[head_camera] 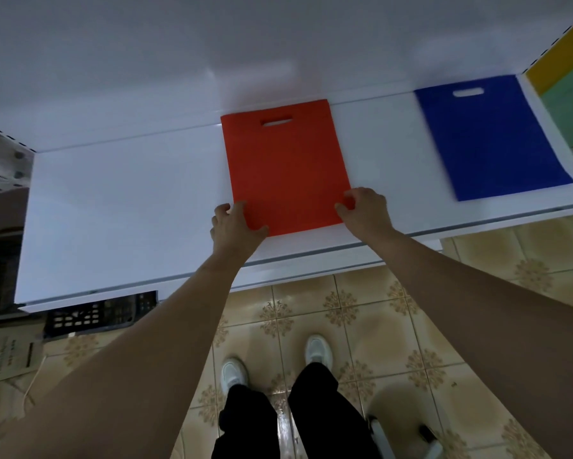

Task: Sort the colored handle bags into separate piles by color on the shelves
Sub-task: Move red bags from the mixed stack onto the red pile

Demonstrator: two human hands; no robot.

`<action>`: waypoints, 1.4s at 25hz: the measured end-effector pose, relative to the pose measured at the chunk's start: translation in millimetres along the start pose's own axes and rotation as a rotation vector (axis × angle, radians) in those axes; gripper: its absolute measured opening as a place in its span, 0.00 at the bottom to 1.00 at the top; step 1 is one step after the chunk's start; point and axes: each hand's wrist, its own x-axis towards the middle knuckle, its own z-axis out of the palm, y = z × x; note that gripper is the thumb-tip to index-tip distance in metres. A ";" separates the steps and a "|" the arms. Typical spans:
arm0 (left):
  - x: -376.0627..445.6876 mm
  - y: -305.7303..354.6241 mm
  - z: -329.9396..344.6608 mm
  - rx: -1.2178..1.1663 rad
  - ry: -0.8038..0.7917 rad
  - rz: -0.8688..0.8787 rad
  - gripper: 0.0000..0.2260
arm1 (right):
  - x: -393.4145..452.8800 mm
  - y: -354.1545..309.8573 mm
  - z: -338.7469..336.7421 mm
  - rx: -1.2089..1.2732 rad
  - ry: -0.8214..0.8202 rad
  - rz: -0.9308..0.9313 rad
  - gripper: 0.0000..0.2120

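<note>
Red bag (283, 167) | flat, mid-shelf (119, 207) | left hand (235, 225), right hand (366, 208) apparently pinching its near corners, arms outstretched

Shelf: I see a white shelf (119, 207).
Middle: red bag (285, 167) lying flat.
Right: blue bag (490, 137), well apart.
</note>
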 end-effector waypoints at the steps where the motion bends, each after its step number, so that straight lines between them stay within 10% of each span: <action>1: -3.2 3.0 -5.2 0.015 0.004 -0.003 0.32 | -5.4 -3.9 -3.6 -0.025 -0.004 0.000 0.24; 15: -218.5 -10.6 -264.7 -0.240 0.204 0.739 0.15 | -307.7 -261.4 -89.0 0.485 0.577 -0.549 0.08; 24: -293.7 -67.8 -492.0 -0.286 0.463 0.898 0.10 | -364.2 -453.8 -109.9 0.573 0.711 -0.724 0.05; 29: -212.6 -60.4 -593.9 -0.402 0.709 0.724 0.08 | -324.7 -512.7 -124.8 0.381 0.644 -0.737 0.13; 35: -70.6 -75.3 -665.3 0.261 0.770 0.484 0.26 | -269.8 -570.2 -141.8 -0.124 0.370 -0.700 0.36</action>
